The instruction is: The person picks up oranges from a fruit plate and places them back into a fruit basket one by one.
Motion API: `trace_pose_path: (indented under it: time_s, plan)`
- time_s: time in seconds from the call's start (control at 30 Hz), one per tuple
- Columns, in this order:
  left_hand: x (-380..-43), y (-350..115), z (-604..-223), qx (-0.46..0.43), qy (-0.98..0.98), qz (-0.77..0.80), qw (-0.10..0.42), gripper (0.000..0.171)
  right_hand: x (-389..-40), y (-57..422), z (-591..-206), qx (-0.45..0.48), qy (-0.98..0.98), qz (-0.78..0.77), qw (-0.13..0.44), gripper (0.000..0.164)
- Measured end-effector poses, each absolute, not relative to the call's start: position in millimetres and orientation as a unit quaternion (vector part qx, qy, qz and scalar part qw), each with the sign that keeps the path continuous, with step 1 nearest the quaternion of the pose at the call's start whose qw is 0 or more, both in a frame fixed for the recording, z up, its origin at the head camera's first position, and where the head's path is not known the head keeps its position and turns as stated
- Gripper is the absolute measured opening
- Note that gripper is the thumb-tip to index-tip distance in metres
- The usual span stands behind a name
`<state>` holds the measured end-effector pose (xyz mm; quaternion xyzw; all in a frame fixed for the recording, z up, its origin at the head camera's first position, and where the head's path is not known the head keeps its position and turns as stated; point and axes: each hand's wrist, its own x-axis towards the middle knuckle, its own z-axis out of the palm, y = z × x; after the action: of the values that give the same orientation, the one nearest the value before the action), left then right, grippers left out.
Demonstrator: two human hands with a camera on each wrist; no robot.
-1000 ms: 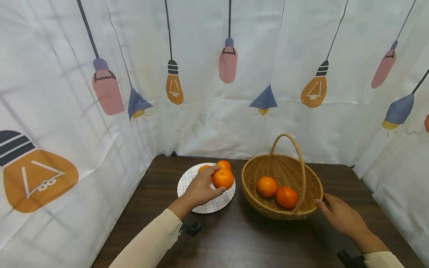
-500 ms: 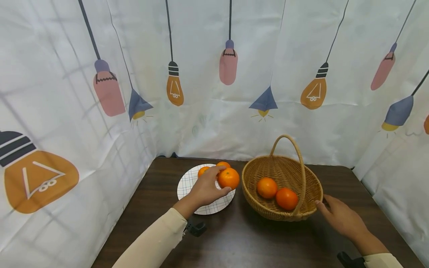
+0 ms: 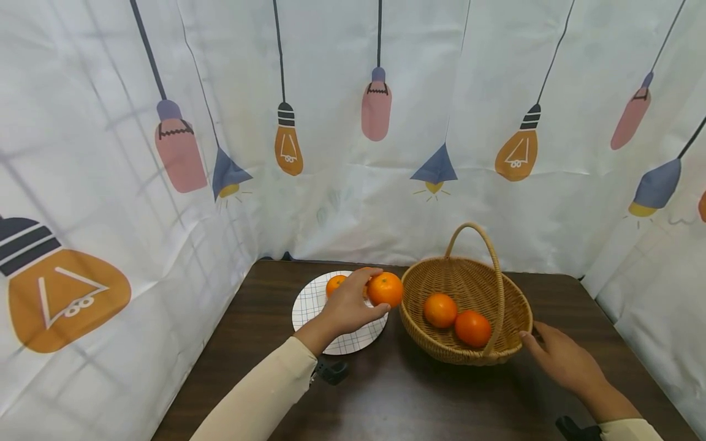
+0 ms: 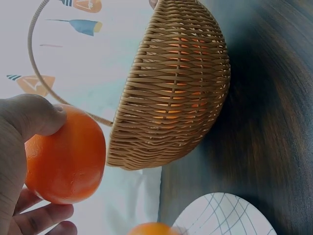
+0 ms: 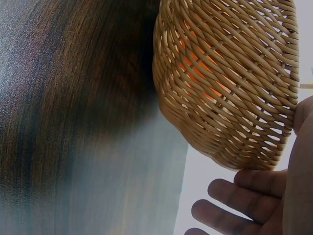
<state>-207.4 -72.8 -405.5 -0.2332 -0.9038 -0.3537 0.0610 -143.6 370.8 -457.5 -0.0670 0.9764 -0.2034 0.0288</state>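
Note:
My left hand grips an orange between thumb and fingers, above the right side of a white plate with a thin grid pattern. The left wrist view shows the held orange in front of the wicker basket's wall. Another orange lies on the plate, and one more is mostly hidden behind my left hand. Two oranges sit inside the wicker basket. My right hand holds the basket's right rim, its thumb on the edge and index fingertip against the woven wall.
The basket's tall arched handle rises over its right half. Everything stands on a dark wooden table. A white curtain printed with lamps hangs behind the table and along its sides.
My left hand has carried the orange to the right, from over the plate's middle toward the basket's left rim. My right hand and the basket stay in place.

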Motion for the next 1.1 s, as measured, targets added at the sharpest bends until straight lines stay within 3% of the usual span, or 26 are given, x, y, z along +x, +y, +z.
trace_pose_path:
  time_s: [1.1]
  plan:
    - [-210.6, -44.8, -399.5, -0.251, -0.903, -0.344, 0.059, 0.073, -143.8, 371.1, -457.9, -0.063, 0.978, -0.196, 0.027, 0.076]
